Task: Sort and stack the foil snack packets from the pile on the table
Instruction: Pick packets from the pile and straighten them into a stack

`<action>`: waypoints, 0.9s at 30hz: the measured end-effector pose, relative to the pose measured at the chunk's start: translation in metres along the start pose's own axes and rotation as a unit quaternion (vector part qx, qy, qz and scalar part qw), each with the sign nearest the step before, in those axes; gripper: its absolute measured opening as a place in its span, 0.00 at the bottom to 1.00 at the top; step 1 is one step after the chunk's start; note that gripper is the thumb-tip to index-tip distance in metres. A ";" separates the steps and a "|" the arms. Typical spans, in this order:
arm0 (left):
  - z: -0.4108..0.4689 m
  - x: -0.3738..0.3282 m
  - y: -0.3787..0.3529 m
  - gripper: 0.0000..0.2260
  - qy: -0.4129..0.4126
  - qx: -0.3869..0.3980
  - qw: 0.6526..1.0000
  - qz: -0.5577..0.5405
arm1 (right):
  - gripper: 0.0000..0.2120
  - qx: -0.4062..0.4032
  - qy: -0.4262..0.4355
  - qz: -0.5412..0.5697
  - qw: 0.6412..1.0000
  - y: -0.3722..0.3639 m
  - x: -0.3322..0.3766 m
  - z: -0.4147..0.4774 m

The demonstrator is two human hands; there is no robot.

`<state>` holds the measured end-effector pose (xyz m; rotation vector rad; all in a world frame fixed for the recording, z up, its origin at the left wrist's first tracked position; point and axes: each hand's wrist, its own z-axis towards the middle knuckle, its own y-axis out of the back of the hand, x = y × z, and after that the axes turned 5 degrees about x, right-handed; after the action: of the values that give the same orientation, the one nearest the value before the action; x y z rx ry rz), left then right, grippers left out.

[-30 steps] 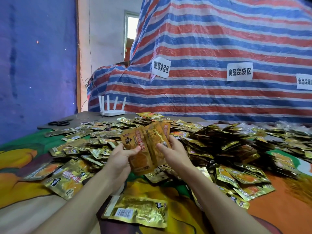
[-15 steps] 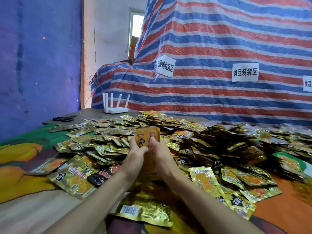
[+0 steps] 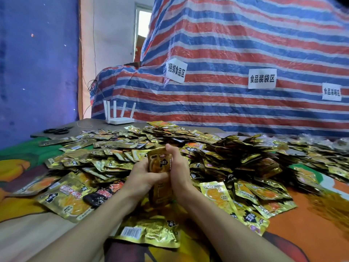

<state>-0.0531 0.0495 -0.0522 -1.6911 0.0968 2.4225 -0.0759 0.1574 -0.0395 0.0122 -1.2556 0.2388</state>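
Note:
A small upright stack of gold foil snack packets [image 3: 159, 163] stands squeezed between my two hands, low over the table. My left hand [image 3: 143, 176] grips its left side and my right hand [image 3: 178, 167] presses and curls round its right side, thumb up at the top. Behind and around them spreads a big pile of gold foil packets [image 3: 117, 148] across the table. A darker heap of packets [image 3: 245, 154] lies to the right. One large gold packet [image 3: 151, 231] lies flat just in front of my forearms.
A white router with antennas [image 3: 119, 118] and black scissors [image 3: 56, 131] sit at the table's far left. A striped tarpaulin [image 3: 245, 44] with paper labels rises behind the table. A colourful printed cloth [image 3: 311, 224] covers the tabletop; larger packets [image 3: 66, 199] lie at the left.
The fanned packets in my hands were squared together into one tight stack, and both hands came closer and lowered toward the table. The camera also tilted down slightly.

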 end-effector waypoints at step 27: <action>-0.015 -0.004 -0.015 0.14 -0.070 0.096 0.968 0.222 | 0.06 -0.127 -0.316 -0.751 0.566 0.279 0.113 -0.110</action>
<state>-0.0349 0.0609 -0.0531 -1.5367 0.7387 2.7199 0.0086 0.4644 -0.0019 0.9732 -1.5400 -1.5923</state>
